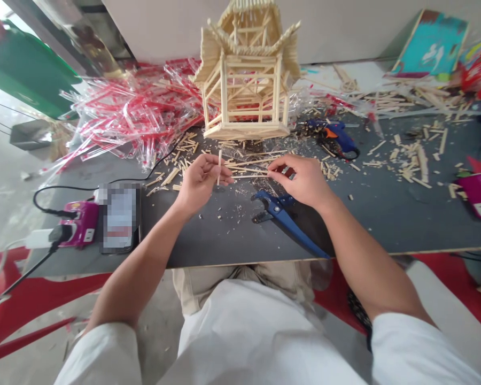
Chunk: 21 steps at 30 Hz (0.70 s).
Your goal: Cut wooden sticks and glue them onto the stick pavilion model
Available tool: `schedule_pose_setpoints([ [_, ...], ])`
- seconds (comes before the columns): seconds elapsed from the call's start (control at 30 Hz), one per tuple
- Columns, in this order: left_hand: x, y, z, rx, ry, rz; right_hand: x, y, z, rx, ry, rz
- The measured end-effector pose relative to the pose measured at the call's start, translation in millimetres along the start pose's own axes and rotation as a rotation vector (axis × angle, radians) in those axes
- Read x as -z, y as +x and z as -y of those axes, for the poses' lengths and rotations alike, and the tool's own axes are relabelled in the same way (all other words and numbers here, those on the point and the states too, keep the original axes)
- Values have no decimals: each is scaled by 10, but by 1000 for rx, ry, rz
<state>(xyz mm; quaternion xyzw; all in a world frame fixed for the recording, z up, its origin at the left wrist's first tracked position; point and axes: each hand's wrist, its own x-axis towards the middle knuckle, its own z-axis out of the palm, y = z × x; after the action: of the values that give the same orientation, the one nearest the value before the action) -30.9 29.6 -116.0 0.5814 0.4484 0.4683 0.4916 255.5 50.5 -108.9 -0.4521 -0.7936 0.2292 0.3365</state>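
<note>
White T-shirt fabric (248,337) sits nearest; over the dark grey table (208,240), the left hand (198,182) grips a short, pale wooden stick (219,163) upright, the right hand (304,179) pinches a long, thin wooden stick (250,176), before the pale stick-built pavilion (224,91).

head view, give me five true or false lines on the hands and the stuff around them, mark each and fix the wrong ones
1. The left hand holds a stick roughly upright. True.
2. The right hand holds the blue cutter. False: the cutter lies on the table, and that hand pinches a second stick near one end.
3. The phone lies to the left of the cutter. True.
4. The glue gun lies to the left of the model. False: it lies to the right.
5. The model stands beyond both hands. True.
</note>
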Motion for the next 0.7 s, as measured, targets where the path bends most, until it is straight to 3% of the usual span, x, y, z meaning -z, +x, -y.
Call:
schedule_pose_setpoints([
  [0.17, 3, -6, -56, 135, -205, 59, 11, 0, -37, -37, -6, -42],
  [0.27, 18, -14, -35, 131, -152, 105, 10, 1, -90, -55, 9, -80],
  [0.47, -49, -93, 40, -299, 766, 114, 12, 8, -194, -65, 11, -171],
  [0.6, -154, -137, 45, -417, 962, 247, 18, 7, -209, -55, 23, -181],
  [0.67, -124, -125, 27, -427, 1024, 216, 19, 7, -205, -54, 28, -184],
  [0.7, -74, -109, 13, -423, 1061, 146, 19, 8, -203, -55, 28, -187],
])
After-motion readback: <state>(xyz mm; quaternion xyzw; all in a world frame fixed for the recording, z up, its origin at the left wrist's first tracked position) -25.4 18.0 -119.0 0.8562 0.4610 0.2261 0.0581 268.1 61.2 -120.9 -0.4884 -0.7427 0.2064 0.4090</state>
